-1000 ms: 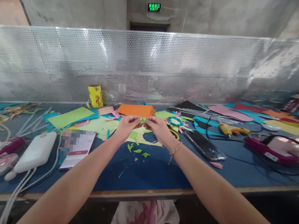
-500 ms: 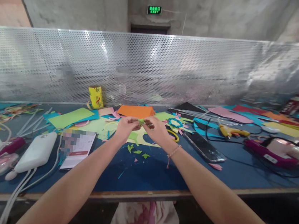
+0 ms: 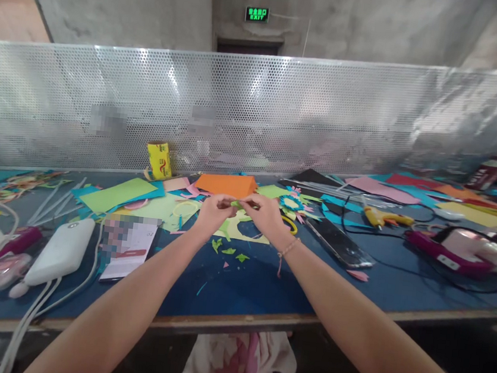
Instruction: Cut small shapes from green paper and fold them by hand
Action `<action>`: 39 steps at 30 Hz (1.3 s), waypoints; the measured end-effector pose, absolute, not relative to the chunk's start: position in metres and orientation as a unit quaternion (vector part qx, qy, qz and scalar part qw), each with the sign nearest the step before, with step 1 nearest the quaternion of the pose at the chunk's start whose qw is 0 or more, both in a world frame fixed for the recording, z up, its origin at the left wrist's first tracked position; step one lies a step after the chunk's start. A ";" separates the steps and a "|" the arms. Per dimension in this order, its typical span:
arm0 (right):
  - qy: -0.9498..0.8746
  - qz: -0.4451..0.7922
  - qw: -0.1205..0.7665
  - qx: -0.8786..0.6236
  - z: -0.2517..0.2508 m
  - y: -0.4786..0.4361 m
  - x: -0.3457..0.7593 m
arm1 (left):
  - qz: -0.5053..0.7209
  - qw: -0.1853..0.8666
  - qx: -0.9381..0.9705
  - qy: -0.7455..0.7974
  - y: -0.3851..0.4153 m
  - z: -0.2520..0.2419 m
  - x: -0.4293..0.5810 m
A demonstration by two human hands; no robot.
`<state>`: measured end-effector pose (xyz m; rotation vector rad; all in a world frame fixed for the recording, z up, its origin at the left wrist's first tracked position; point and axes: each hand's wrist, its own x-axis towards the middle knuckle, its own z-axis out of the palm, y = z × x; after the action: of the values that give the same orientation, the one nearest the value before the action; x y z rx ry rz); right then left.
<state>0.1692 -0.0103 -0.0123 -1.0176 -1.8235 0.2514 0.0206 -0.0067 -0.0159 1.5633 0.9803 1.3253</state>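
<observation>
A small green paper piece [image 3: 236, 204] is pinched between both hands above the blue table. My left hand [image 3: 215, 214] grips its left side, fingers closed. From the right, my right hand [image 3: 266, 217] holds it with thumb and fingertips; the fingers partly hide its shape. Below the hands lie several green paper cutouts [image 3: 229, 251], with a tiny pink scrap [image 3: 226, 265] near them. Under and behind the hands are pale green and yellow paper sheets [image 3: 255, 239]. Just right of my right hand sits a blue and pink paper flower [image 3: 292, 203].
To the right lie a black phone [image 3: 339, 245], a yellow glue gun [image 3: 387, 219] and a purple power strip [image 3: 449, 255] with cables. On the left are a white power bank [image 3: 60, 252] and a lit phone [image 3: 130, 251]. A folded orange paper [image 3: 226, 184] stands before the perforated metal screen [image 3: 257, 109].
Both hands stay at nearly the same spot; the fingers have shifted slightly on the green paper piece, which now shows less. The things on the table have not moved.
</observation>
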 end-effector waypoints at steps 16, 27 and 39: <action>-0.768 0.095 0.458 -0.436 -0.013 -0.006 0.167 | 0.553 0.476 0.579 0.364 -0.006 -0.016 0.023; -0.739 0.201 0.477 -0.431 -0.012 -0.008 0.168 | 0.535 0.438 0.628 0.357 -0.003 -0.017 0.021; -0.679 0.318 0.522 -0.407 -0.009 -0.010 0.164 | 0.538 0.447 0.608 0.377 -0.011 -0.011 0.024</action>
<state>0.1637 -0.0097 -0.0093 -0.9739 -1.6257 0.7618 0.0235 -0.0107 -0.0108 1.5046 0.9332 1.3313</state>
